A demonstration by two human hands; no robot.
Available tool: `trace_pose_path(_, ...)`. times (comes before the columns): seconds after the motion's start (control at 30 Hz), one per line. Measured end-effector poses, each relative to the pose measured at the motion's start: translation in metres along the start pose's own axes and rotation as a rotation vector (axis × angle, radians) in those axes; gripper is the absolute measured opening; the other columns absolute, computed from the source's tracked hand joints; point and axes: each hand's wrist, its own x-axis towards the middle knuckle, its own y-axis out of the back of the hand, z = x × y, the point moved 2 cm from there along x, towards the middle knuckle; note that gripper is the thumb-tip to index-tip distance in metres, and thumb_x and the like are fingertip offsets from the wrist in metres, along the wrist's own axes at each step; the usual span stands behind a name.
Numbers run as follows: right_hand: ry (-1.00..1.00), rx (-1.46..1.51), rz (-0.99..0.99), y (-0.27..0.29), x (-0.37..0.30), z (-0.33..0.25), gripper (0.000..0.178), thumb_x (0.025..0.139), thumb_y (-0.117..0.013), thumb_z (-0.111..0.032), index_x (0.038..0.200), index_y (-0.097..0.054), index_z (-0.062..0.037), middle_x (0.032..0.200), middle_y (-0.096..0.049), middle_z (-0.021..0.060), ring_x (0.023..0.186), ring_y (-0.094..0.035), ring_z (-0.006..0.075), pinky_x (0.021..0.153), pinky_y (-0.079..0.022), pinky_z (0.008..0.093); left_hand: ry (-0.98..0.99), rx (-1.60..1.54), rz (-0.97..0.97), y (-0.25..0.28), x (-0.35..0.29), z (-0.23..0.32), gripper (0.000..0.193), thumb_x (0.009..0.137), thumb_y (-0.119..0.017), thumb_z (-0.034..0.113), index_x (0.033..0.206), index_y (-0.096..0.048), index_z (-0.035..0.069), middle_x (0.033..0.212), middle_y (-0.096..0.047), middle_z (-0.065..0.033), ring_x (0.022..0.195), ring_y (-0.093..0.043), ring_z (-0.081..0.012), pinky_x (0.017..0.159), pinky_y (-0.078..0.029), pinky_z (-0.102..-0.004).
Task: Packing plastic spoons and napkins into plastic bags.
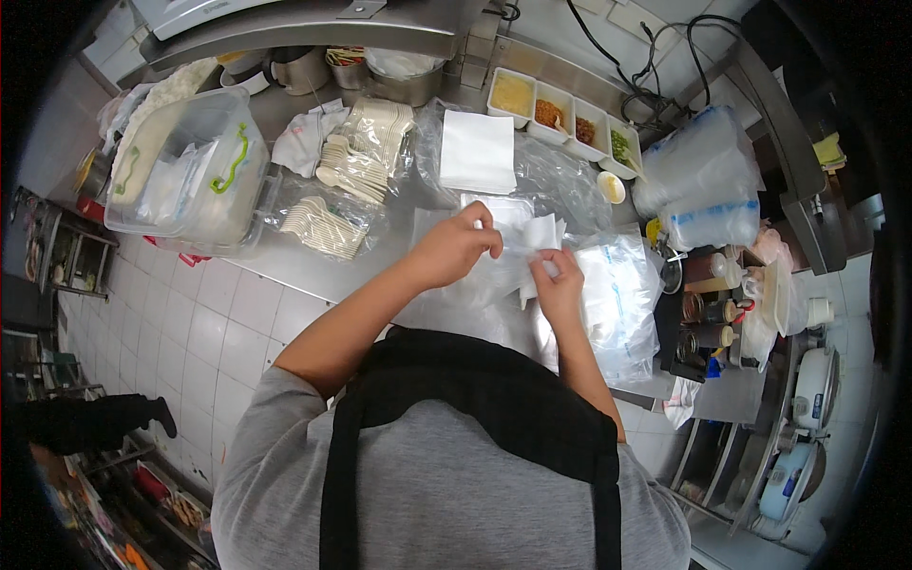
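Note:
Over the steel counter, my left hand [454, 251] is closed in a pinch on a thin, clear plastic bag [486, 283]. My right hand [559, 279] pinches the bag's other side, fingertips close to a folded white napkin [541, 234]. Whether that napkin is inside the bag or behind it, I cannot tell. Just beyond my hands lies a stack of white napkins [477, 152] on clear plastic wrap. To the right of my right hand is a pile of flat clear bags [616, 299] with blue print. Bundles of pale disposable spoons [325, 226] in clear wrap lie to the left.
Four white trays of chopped food [549, 114] line the back, with a small yellow-filled cup [611, 188] nearby. A clear plastic tub [195, 176] stands left. Bagged plastic rolls [708, 176] and bottles [708, 312] crowd the right. Someone's dark-clad leg [104, 421] shows at far left.

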Motion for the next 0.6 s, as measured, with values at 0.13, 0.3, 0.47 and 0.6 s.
trace_pose_path(0.13,0.115,-0.089,0.019,0.044,0.001,-0.042,0.019,0.074,-0.077,-0.01,0.088,-0.065,-0.0057,0.091,-0.061,0.0186,0.09,-0.06,0.0373,0.086,-0.047,0.0416,0.202,0.241,-0.232,-0.011,0.002,0.011,0.02,0.078,-0.059,-0.003,0.096,-0.066,0.001,0.112,-0.057,-0.0137,0.085,-0.065,-0.0343,0.076,-0.053,-0.0425)
trace_pose_path(0.3,0.203,-0.071,0.039,0.076,-0.019,-0.099,0.023,0.072,-0.075,-0.001,0.091,-0.063,-0.0063,0.092,-0.058,0.0152,0.087,-0.06,0.0352,0.076,-0.048,0.038,0.234,0.213,-0.263,-0.024,0.003,0.023,0.047,0.078,-0.059,-0.003,0.125,-0.058,0.002,0.126,-0.055,-0.0146,0.099,-0.064,-0.0348,0.083,-0.054,-0.0417)
trace_pose_path(0.47,0.03,-0.051,-0.428,0.067,-0.036,-0.097,0.029,0.075,-0.074,-0.002,0.103,-0.067,-0.0029,0.104,-0.064,0.0212,0.097,-0.062,0.0414,0.085,-0.05,0.0398,0.177,0.236,-0.214,-0.026,0.008,0.041,0.061,0.08,-0.055,-0.001,0.139,-0.045,0.004,0.139,-0.049,-0.015,0.098,-0.065,-0.0358,0.081,-0.055,-0.041)
trace_pose_path(0.6,0.122,-0.021,-0.325,0.053,-0.035,-0.076,0.029,0.076,-0.071,0.0,0.105,-0.067,-0.001,0.103,-0.064,0.022,0.092,-0.065,0.0377,0.079,-0.052,0.0377,0.036,0.187,-0.386,-0.039,0.009,0.084,0.063,0.082,-0.051,-0.001,0.144,-0.038,0.004,0.152,-0.036,-0.0152,0.098,-0.066,-0.0353,0.079,-0.056,-0.0398)
